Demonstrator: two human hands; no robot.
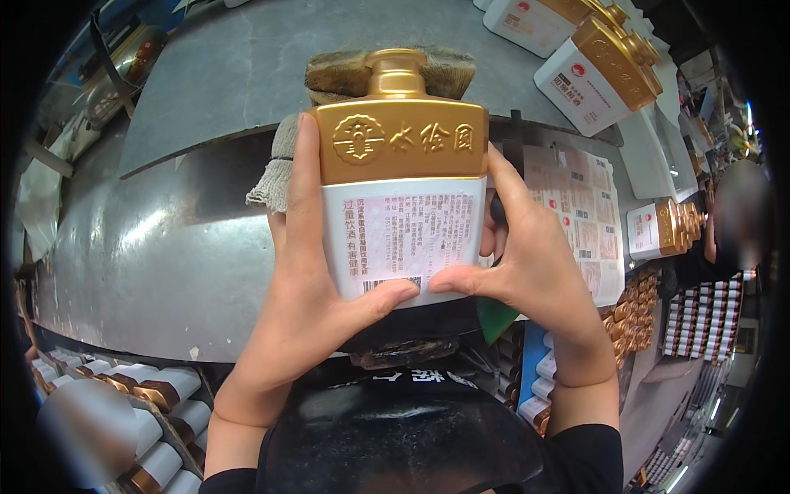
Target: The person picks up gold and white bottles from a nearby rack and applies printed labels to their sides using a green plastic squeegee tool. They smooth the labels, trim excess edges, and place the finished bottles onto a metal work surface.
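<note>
Between my two hands I hold a flat white bottle [403, 148] with a gold shoulder and neck, upright in the picture. A clear printed label [415, 235] lies on its white face. My left hand [317, 263] grips the left side, its thumb laid across the lower edge of the label. On the other side my right hand [514, 247] grips the bottle, its thumb pressed at the label's lower right. Behind the bottle's neck is a worn brown block [333, 76]. A grey cloth [276, 177] lies beside my left fingers.
Label sheets [592, 239] lie on the table's right side. More white and gold bottles [597, 78] stand at the far right, with one bottle [654, 230] nearer a co-worker. Bottles [156, 387] in rows fill the lower left. A grey metal table [189, 247] spreads leftward.
</note>
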